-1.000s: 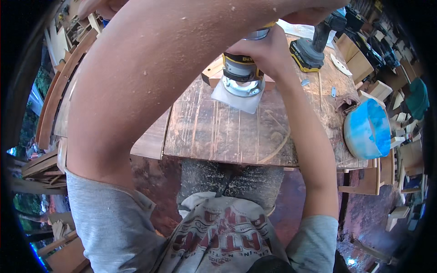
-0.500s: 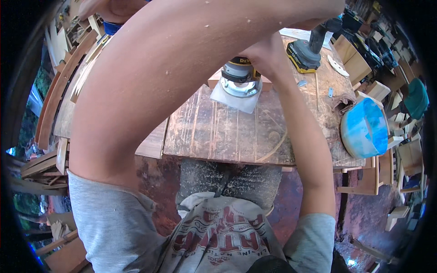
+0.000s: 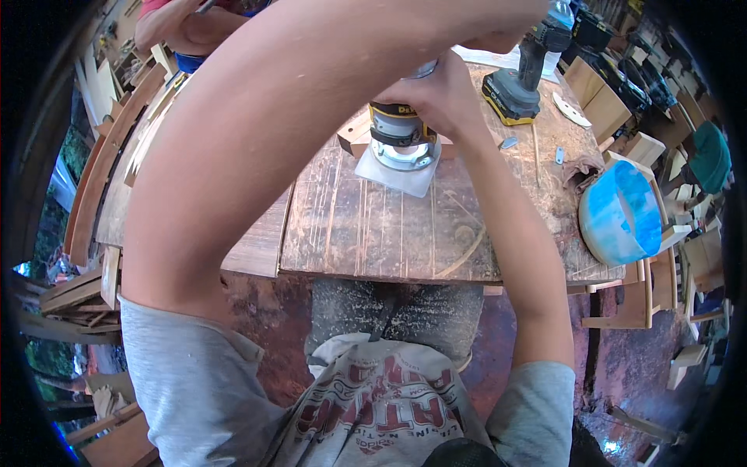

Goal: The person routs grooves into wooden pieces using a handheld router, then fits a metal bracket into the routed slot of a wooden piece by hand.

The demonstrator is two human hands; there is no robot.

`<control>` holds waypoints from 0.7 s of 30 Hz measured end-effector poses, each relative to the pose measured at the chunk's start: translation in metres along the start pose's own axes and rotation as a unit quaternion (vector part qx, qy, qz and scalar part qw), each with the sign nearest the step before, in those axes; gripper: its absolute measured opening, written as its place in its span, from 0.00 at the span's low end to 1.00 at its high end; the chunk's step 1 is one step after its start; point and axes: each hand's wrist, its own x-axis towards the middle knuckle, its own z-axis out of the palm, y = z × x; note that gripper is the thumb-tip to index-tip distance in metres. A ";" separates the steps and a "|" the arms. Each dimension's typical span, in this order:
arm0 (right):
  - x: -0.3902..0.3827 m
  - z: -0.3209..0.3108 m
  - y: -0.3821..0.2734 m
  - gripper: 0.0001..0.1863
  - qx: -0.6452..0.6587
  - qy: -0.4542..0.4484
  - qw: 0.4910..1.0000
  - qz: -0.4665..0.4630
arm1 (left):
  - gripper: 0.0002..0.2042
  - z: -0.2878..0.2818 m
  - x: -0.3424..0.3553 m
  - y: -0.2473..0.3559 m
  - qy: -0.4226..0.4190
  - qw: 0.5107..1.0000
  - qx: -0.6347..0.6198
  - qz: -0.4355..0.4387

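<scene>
My right hand [image 3: 437, 97] is wrapped round the upper body of a small yellow-and-black trim router [image 3: 397, 124]. The router stands upright, its clear square base plate [image 3: 393, 175] projecting toward me. Behind the base lies a wooden piece [image 3: 355, 134], largely covered by the router and my arm. My left arm crosses above the router from left to right. My left hand [image 3: 506, 35] is at the top edge, beside a cordless drill [image 3: 517, 86] standing on its battery; its fingers are mostly out of sight, and I cannot see whether it holds anything.
The worn wooden workbench [image 3: 373, 253] carries a thin stick [image 3: 537, 156], a pale curved piece [image 3: 572, 110] and a brown rag [image 3: 582, 171]. A blue-and-white tub [image 3: 622, 214] sits at its right edge. Another person's arm [image 3: 191, 27] shows at upper left. Stacked boards [image 3: 97, 210] line the left.
My left hand has shifted left, away from the drill's top. The view has moved slightly, and more of the router and the wooden piece behind it shows. My right hand keeps its grip.
</scene>
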 end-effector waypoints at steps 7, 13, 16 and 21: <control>0.006 0.006 -0.003 0.31 -0.049 -0.045 0.998 0.020 | 0.25 0.029 -0.108 -0.027 0.280 0.942 -0.157 -0.101; 0.001 0.004 0.003 0.26 0.024 -0.027 0.999 -0.027 | 0.19 0.143 -0.111 -0.043 0.440 0.811 -0.357 -0.149; 0.000 0.002 -0.002 0.25 0.004 -0.047 0.999 -0.021 | 0.28 0.179 -0.106 -0.085 0.266 0.837 -0.396 -0.268; -0.001 0.004 0.004 0.25 0.023 -0.046 0.999 -0.012 | 0.25 0.193 -0.101 -0.094 0.132 0.827 -0.493 -0.236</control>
